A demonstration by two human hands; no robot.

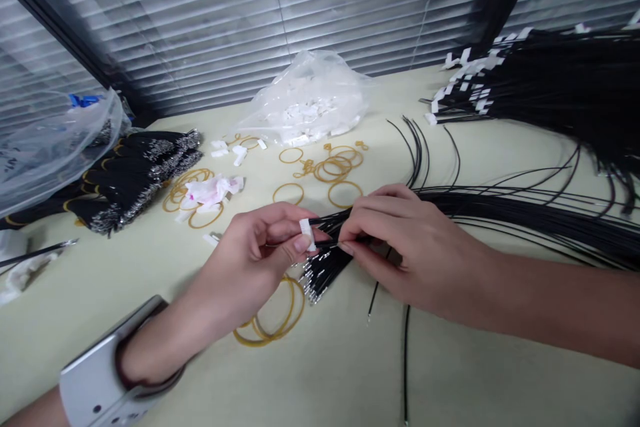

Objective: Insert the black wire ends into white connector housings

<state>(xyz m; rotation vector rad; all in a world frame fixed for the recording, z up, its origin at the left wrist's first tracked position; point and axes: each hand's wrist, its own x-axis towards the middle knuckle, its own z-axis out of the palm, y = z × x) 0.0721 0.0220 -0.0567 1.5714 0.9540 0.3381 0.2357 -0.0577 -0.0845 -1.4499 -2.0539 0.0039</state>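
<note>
Between the thumb and fingers of my left hand [265,247] is a small white connector housing [307,234], held upright. Thin black wires run from its right side toward my right hand [400,233]. The fingers of that hand are pinched on a black wire [327,243] close to the housing; its tip is hidden. Under both hands lies a bundle of black wires [323,273] with bare metal terminals at the ends. The bundle stretches away to the right behind my right hand. A few loose black wires [406,360] hang down below it.
Yellow rubber bands [273,320] lie in front and behind my hands. A clear bag of white housings [310,103] stands at the back. Bundled terminal wires [135,173] are at left, beside a plastic bag [50,147]. A pile of wires with white housings [550,80] fills the right back.
</note>
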